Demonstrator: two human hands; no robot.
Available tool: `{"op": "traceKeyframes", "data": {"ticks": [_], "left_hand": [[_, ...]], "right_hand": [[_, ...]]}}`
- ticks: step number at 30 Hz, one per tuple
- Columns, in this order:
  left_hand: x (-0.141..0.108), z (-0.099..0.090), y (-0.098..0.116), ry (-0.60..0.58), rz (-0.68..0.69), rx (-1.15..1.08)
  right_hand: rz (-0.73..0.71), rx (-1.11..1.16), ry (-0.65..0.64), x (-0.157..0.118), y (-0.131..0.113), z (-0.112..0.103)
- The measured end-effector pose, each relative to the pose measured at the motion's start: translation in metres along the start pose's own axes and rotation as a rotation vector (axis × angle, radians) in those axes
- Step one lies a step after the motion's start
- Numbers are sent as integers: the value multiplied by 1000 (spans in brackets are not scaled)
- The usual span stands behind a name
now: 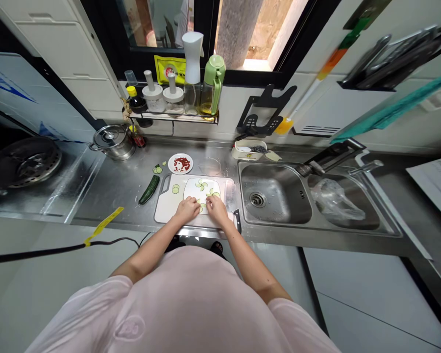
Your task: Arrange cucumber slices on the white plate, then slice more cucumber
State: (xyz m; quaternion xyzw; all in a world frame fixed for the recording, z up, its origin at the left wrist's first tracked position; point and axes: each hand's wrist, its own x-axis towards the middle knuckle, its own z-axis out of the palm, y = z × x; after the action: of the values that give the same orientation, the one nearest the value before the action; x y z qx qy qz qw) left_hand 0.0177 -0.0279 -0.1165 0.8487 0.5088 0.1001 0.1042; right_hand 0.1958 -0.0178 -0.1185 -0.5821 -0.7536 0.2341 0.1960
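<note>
A white square plate [192, 185] lies on a pale cutting board [165, 206], with thin cucumber slices [201, 184] set out in small curved groups on it. My left hand [187, 210] is closed at the plate's lower left edge, fingertips bunched; whatever they hold is hidden. Over the lower right of the plate, my right hand [217, 212] pinches at a cucumber slice, its fingertips partly covering the slices there. A few more slices [175, 189] rest on the board left of the plate. Beside my right wrist shows a black knife handle [237, 220].
A whole cucumber [149, 189] and cut ends [157, 169] lie left of the board. Behind it stands a round plate of red pieces [180, 163]. A double sink [275, 193] is on the right; a steel pot [113, 142] and wok [22, 162] are on the left.
</note>
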Motion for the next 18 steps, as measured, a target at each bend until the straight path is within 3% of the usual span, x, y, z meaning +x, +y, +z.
{"op": "traceKeyframes", "data": {"ticks": [11, 15, 18], "left_hand": [[0, 1, 0, 38, -52, -98], [-1, 4, -1, 99, -154, -162], [-3, 4, -10, 178, -304, -191]], "right_hand": [[11, 14, 8, -2, 2, 0], [9, 35, 36, -3, 2, -2], [4, 61, 60, -4, 1, -6]]}}
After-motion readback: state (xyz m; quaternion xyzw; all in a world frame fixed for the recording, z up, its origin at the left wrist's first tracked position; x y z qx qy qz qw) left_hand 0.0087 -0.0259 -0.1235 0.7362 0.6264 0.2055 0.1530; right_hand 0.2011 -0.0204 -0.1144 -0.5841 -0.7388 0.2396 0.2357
